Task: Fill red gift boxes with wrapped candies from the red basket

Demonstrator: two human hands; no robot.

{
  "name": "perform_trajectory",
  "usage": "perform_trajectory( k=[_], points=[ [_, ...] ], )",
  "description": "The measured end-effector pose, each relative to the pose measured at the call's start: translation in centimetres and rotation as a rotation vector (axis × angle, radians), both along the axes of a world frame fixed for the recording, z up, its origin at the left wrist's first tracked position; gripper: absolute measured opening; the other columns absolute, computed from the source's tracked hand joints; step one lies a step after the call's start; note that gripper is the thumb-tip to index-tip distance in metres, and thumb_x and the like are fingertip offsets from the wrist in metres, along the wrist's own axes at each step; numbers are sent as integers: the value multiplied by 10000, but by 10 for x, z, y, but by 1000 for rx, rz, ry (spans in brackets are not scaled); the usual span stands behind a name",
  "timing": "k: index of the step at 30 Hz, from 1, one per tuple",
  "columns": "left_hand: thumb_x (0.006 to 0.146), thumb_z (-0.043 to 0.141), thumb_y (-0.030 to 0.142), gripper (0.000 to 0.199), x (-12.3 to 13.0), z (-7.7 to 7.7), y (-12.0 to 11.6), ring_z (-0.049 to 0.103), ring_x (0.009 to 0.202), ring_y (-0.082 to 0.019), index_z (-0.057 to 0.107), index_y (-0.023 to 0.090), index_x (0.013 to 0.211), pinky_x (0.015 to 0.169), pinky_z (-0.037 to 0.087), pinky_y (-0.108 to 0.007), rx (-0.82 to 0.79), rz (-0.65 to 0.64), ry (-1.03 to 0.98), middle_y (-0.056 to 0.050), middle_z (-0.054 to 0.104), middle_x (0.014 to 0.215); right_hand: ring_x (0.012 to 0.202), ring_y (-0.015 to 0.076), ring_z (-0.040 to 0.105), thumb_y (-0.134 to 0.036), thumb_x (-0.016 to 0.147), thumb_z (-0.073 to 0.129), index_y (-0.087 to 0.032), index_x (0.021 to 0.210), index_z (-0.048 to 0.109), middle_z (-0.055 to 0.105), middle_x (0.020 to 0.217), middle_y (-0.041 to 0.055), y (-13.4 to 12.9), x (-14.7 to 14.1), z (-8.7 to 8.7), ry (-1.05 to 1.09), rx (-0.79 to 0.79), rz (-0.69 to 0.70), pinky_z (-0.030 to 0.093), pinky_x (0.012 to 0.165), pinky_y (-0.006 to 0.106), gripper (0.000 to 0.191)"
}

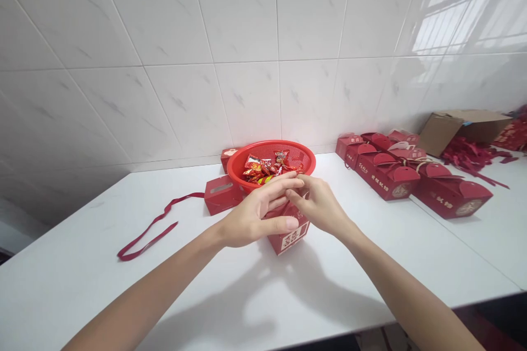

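A red gift box with a pale printed panel on its end stands below my two hands, its top largely covered by them. My left hand arches over the box from the left, fingers stretched across and thumb spread above the near end. From the right comes my right hand, its thumb and bent fingers meeting the left fingers over the box top; some of its fingertips are hidden. Right behind is a red plastic basket containing several wrapped snacks.
Left of the basket lies a red box, with a dark red ribbon trailing across the white table. Several closed red boxes line the right side. A tipped cardboard carton spills red ribbons. Behind is a tiled wall.
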State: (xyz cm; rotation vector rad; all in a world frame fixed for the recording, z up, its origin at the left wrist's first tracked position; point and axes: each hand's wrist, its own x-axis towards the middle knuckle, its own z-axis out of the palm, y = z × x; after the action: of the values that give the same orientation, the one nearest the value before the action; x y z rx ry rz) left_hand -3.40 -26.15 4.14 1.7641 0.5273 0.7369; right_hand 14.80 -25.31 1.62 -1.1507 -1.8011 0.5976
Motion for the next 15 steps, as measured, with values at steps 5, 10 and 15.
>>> perform_trajectory(
  k=[5, 10, 15],
  points=[
    [856, 751, 307, 547, -3, 1, -2, 361, 1474, -320, 580, 294, 1376, 1202, 372, -482, 83, 45, 82, -57, 240, 1665, 675, 153, 577, -352, 911, 502, -216, 762, 488, 630, 742, 10, -10, 30, 4, 175, 94, -135, 432, 596, 261, 202],
    [880, 725, 360, 465, -11, 0, 4, 510, 1357, -310, 615, 285, 1325, 1132, 461, -477, 109, 74, 151, -73, 400, 1582, 637, 154, 601, -399, 834, 637, -222, 786, 534, 639, 716, -5, -28, 102, 16, 421, 176, -354, 482, 596, 268, 210],
    [900, 687, 394, 389, -12, -4, 14, 627, 1183, -264, 638, 288, 1271, 924, 601, -386, 13, 65, 214, -68, 462, 1515, 578, 175, 587, -341, 758, 668, -238, 758, 552, 611, 628, -2, -32, 177, 1, 660, 223, -694, 479, 564, 300, 155]
  ],
)
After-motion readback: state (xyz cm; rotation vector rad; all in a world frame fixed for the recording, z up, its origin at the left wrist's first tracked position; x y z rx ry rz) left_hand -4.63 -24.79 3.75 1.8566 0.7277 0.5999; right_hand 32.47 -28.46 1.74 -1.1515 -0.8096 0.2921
